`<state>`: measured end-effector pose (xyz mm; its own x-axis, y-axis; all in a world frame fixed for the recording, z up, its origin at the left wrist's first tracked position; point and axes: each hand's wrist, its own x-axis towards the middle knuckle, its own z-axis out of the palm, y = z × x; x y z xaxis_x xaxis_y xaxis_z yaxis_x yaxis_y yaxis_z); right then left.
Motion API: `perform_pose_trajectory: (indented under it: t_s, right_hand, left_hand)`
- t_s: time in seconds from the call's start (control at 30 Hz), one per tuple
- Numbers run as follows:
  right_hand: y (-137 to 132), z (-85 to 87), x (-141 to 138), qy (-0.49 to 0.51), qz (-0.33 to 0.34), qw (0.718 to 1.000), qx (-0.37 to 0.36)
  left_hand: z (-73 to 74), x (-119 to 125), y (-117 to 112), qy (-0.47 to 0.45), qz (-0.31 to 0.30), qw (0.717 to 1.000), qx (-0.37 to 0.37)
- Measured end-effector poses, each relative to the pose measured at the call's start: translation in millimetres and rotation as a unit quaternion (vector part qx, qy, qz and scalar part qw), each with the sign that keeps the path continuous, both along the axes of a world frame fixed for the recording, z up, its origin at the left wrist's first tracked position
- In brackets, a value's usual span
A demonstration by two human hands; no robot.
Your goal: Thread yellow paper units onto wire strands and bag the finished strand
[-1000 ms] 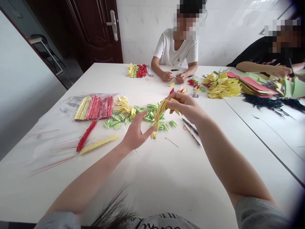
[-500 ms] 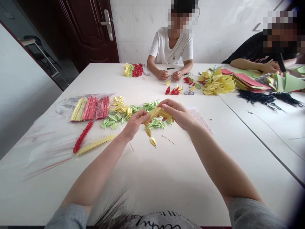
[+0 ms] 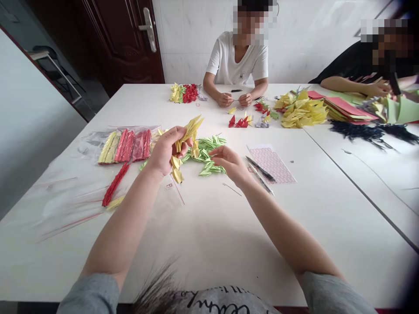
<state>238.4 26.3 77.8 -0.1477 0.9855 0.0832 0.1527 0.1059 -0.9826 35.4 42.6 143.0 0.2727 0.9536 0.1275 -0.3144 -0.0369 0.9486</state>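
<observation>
My left hand [image 3: 168, 148] is closed round a bunch of yellow folded paper cranes [image 3: 191, 129], raised over the table. A few more yellow pieces dangle below its fingers. To the right, my right hand [image 3: 231, 165] holds nothing I can see; its fingers are stretched out and slightly curved, beside a loose pile of green folded paper pieces [image 3: 209, 152]. A thin needle-like wire [image 3: 232, 189] lies on the table under that hand. Part of the green pile is hidden behind my hands.
Plastic bags of yellow and red folded strips [image 3: 124, 146] lie left, near a red bundle [image 3: 115, 185]. Two pens [image 3: 262, 170] rest by a sheet of printed labels [image 3: 275, 165]. Across the table sit two people, with a yellow paper heap [image 3: 301, 111] and black tassels [image 3: 356, 133].
My hands have moved apart: the left has drawn the yellow cranes up and leftward, while the right has let go and moved slightly down. The pens and more of the label sheet now show.
</observation>
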Motion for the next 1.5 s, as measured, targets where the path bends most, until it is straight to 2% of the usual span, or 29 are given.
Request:
perform_pose_trajectory:
  t_s: [0.13,0.2,0.3,0.37,0.5,0.63,0.73,0.83,0.9,1.0,1.13,1.3,1.4,1.5]
  right_hand:
    - [-8,-12.5,-21,0.035,0.062,0.997,0.022]
    - [-10,-14.6,-30,0.049,0.070,0.996,0.032]
    - [-11,-11.2,-38,0.072,0.088,0.993,0.034]
    - [-12,-6.6,-39,0.107,0.142,0.984,-0.001]
    - [-23,-2.6,-31,0.177,0.254,0.945,-0.105]
    - [-42,-9.1,-11,0.121,0.286,0.927,-0.210]
    - [-58,-13.8,5,0.050,0.250,0.939,-0.231]
    - [-72,-16.9,17,-0.003,0.220,0.952,-0.212]
    - [-80,-20.7,22,-0.046,0.182,0.967,-0.172]
    - [-87,-30.9,29,-0.109,0.084,0.987,-0.085]
    - [-86,-45.6,37,-0.131,-0.033,0.990,-0.034]
    - [-84,-53.9,46,-0.128,-0.099,0.987,-0.019]
    - [-85,-55.0,44,-0.163,-0.105,0.980,0.042]
    - [-88,-56.2,34,-0.210,-0.046,0.967,0.135]
  left_hand:
    - [6.7,-3,-9,-0.011,-0.034,0.998,-0.051]
    - [9.7,-3,-15,0.001,-0.060,0.995,-0.076]
    - [12.6,-4,-23,0.014,-0.093,0.991,-0.094]
    - [11.2,-7,-27,0.012,-0.100,0.990,-0.099]
    - [-6.3,-15,-35,-0.002,-0.084,0.985,-0.150]
    - [-38.2,-24,-48,-0.013,-0.076,0.961,-0.266]
    - [-60.8,-28,-59,-0.006,-0.044,0.939,-0.342]
    - [-78.9,-30,-68,0.013,-0.050,0.925,-0.377]
    - [-88.6,-32,-72,0.024,-0.067,0.929,-0.362]
    - [-98.1,-34,-76,0.055,-0.062,0.953,-0.293]
    - [-99.4,-35,-82,0.104,-0.054,0.968,-0.224]
    - [-91.1,-40,-85,0.163,-0.057,0.965,-0.196]
    - [-89.7,-44,-85,0.226,-0.054,0.958,-0.169]
    - [-94.4,-48,-84,0.290,-0.052,0.945,-0.140]
